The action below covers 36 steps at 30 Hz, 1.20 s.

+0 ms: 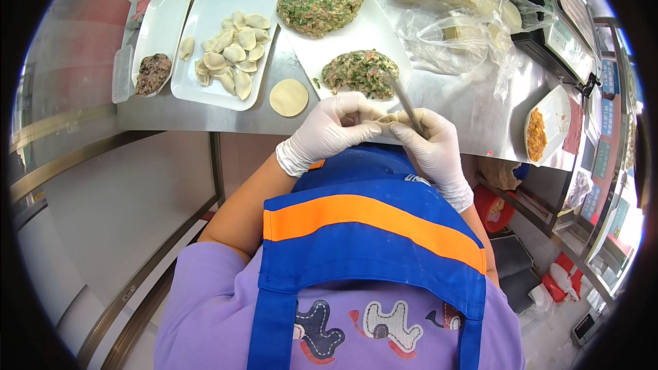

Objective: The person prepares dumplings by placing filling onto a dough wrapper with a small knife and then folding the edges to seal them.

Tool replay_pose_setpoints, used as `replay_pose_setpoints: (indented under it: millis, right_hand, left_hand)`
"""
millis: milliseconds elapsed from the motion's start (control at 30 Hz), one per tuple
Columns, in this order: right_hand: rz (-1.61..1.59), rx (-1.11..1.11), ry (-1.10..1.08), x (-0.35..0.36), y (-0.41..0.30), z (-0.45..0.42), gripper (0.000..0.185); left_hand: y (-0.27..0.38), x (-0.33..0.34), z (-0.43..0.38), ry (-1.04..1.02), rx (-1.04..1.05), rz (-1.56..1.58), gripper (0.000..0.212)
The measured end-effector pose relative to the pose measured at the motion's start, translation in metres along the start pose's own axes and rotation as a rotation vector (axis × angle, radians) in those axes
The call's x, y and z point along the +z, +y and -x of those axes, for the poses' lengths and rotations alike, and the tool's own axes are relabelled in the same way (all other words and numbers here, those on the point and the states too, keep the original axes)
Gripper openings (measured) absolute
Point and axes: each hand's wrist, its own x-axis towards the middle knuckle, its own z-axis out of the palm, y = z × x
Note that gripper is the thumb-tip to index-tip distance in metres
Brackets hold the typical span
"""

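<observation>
Both hands wear white gloves. My left hand (336, 126) and my right hand (434, 146) meet at the table's front edge, pinching a folded dumpling (386, 118) between their fingertips. A thin metal spatula or knife (406, 103) also sits in my right hand, its far end pointing at the smaller mound of green-flecked filling (360, 73). That mound and a larger one (320, 1) lie on a white board (375, 25). To the left, one round dough wrapper (289, 98) rests flat on the steel table. Several finished dumplings (234, 53) lie on a white tray (205, 93).
A narrow white tray (167, 15) with dark filling (153, 73) stands far left. Plastic bags of wrappers (452, 25) lie at the back right, beside a black scale-like device (560, 46). A dish of orange filling (536, 135) is at the right edge of the steel table (462, 123).
</observation>
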Motion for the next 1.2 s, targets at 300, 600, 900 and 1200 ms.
replay_pose_setpoints:
  millis: [300,600,900,1200]
  right_hand:
    - [0.205,-0.170,0.002,0.002,-0.012,0.009,0.010]
    - [-0.095,-0.031,-0.128,-0.005,-0.003,0.005,0.023]
    - [-0.220,0.019,-0.254,-0.001,-0.014,0.007,0.035]
    - [0.039,-0.148,-0.162,0.014,-0.012,-0.004,0.026]
  left_hand:
    - [0.011,0.004,-0.003,-0.065,-0.069,-0.067,0.014]
    - [0.016,0.009,-0.008,-0.142,-0.187,-0.135,0.021]
    - [0.009,0.007,-0.009,-0.269,-0.040,-0.110,0.028]
    - [-0.005,0.006,-0.002,-0.141,0.095,-0.164,0.029]
